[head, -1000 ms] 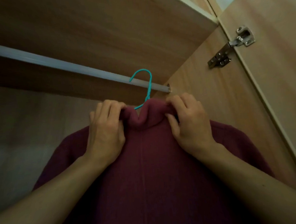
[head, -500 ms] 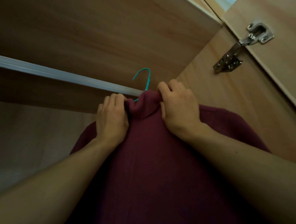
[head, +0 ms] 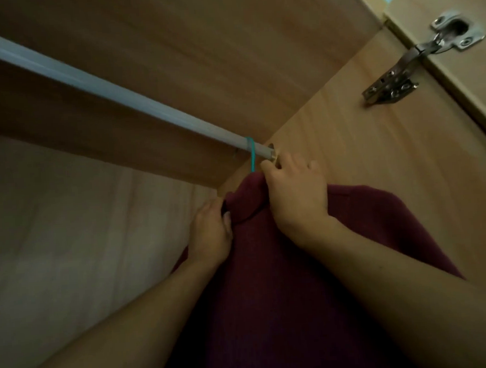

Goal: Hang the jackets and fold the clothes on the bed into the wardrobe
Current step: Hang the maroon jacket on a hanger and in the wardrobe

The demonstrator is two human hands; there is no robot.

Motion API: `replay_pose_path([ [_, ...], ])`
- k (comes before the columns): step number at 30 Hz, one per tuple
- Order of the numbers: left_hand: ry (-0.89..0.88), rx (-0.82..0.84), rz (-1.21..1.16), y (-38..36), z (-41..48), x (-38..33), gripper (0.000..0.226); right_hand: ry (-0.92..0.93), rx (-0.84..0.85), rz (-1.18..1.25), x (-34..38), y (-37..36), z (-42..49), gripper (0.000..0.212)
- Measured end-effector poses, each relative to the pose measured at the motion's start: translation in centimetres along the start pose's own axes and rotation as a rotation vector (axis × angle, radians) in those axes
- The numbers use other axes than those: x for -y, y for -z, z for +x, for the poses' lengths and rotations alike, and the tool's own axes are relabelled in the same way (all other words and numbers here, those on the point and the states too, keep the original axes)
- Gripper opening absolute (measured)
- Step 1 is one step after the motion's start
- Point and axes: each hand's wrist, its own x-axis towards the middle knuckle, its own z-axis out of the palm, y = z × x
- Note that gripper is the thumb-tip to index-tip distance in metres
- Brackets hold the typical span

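Observation:
A dark red jacket [head: 284, 280] hangs on a teal hanger [head: 252, 154], whose hook sits over the white wardrobe rail [head: 111, 89] near the rail's right end. My left hand [head: 210, 231] grips the left side of the jacket's collar. My right hand [head: 296, 192] grips the right side of the collar, just below the rail's end socket. The rest of the hanger is hidden inside the jacket.
The wardrobe's wooden top panel [head: 199, 44] runs above the rail. Its right side wall [head: 376, 153] stands close to my right hand. A metal door hinge [head: 416, 59] is fixed at the upper right, beside the open door [head: 472, 90].
Both hands carried the jacket up and to the right. The hanger hook, earlier in front of the rail, now sits over it near the right wall.

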Motion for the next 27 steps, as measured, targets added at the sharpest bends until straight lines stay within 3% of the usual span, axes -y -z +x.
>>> replay_pose_path([
  [4, 0.171, 0.155, -0.215, -2.9, -2.2, -2.7, 0.082, 0.046, 0.237, -0.172, -0.8, 0.1, -2.5, 0.067],
  [7, 0.315, 0.253, -0.358, -5.2, -2.1, -4.5, 0.096, 0.1, 0.34, -0.264, -1.7, -0.2, -4.1, 0.076],
  [16, 0.432, 0.369, -0.259, -4.9, -3.2, -6.0, 0.079, 0.227, 0.483, -0.463, -2.5, 1.5, -5.7, 0.085],
  [22, 0.618, 0.39, -0.389, -3.0, -12.1, -8.0, 0.069, 0.288, 0.617, -0.438, -1.9, 4.1, -11.6, 0.081],
  [27, 0.704, 0.52, -0.327, -1.1, -22.4, -11.0, 0.07, 0.321, 0.794, -0.424, -0.6, 6.6, -18.6, 0.081],
])
